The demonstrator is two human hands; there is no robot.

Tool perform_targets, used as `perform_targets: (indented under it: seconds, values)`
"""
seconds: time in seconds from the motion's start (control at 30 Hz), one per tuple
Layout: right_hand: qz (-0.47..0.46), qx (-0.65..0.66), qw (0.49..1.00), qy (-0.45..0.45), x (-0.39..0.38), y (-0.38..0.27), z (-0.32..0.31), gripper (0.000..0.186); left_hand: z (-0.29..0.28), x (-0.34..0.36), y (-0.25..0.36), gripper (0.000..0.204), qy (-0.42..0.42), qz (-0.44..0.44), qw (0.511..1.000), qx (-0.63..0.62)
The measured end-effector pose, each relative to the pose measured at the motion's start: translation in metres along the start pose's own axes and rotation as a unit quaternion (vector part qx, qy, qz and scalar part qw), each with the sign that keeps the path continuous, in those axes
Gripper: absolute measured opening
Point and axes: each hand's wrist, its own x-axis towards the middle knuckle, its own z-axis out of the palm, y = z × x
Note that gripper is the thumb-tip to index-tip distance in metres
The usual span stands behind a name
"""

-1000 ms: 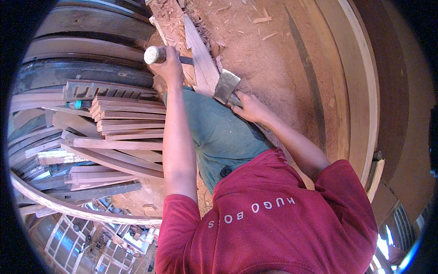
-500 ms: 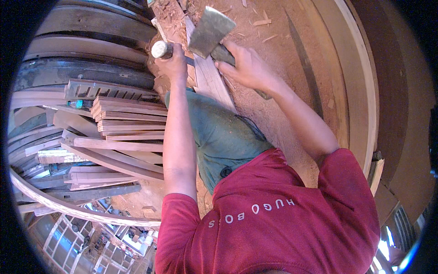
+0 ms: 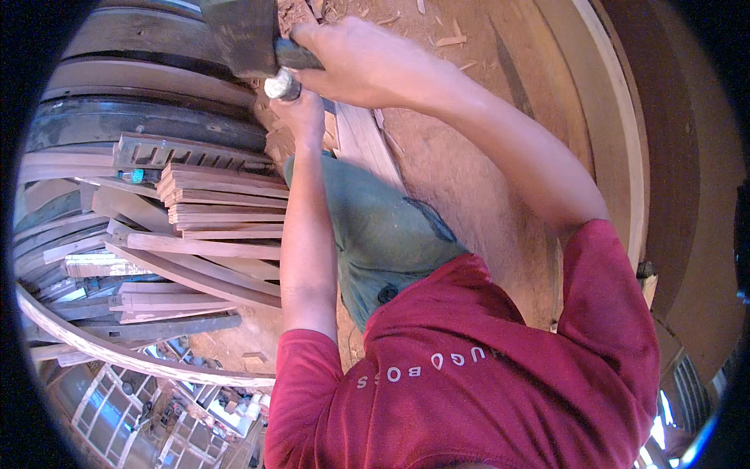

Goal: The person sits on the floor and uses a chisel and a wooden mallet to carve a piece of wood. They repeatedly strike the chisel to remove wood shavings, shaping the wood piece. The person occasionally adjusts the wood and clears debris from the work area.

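Note:
My left hand (image 3: 299, 117) is closed around the handle of a chisel (image 3: 283, 85), whose pale, battered end pokes out of the fist. Its blade is hidden in this frame. In my right hand (image 3: 351, 64) is the short handle of a mallet (image 3: 242, 35) with a broad dark head. That head is raised just beyond the chisel's end, to the far left, and looks slightly smeared by motion. Under and beside both hands runs a narrow wooden plank (image 3: 363, 144), which reaches back to my legs in green trousers (image 3: 383, 223).
Stacked wooden slats (image 3: 223, 199) and curved boards (image 3: 195, 273) lie to the left. Behind them are dark heavy timbers (image 3: 148, 125) and a bottle with a teal cap (image 3: 137, 176). Wood chips (image 3: 451, 39) and sawdust cover the floor; long boards (image 3: 601, 117) stand at right.
My right hand has swung the mallet left, from above the plank to over the chisel's end. My left hand holds the chisel in nearly the same place.

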Motion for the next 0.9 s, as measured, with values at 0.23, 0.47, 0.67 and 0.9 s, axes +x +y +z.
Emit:
perform_targets:
  seconds: [0.23, 0.47, 0.67, 0.9]
  values:
    - [-0.059, -0.064, 0.996, -0.003, 0.01, -0.025, -0.023, 0.035, 0.003, 0.005, -0.007, 0.028, -0.029, 0.062, 0.997, 0.04]
    - [-0.064, -0.046, 0.997, 0.006, 0.001, -0.026, -0.01, 0.037, 0.01, 0.007, 0.005, 0.035, 0.017, -0.108, 0.98, 0.164]
    - [0.037, -0.006, 0.999, -0.034, -0.028, 0.027, 0.013, 0.038, -0.01, -0.02, -0.007, 0.018, -0.022, -0.109, 0.992, -0.066]
    - [0.222, 0.106, 0.969, 0.008, -0.125, 0.074, 0.093, 0.045, -0.055, -0.034, 0.006, 0.017, -0.012, 0.005, 0.993, -0.117]
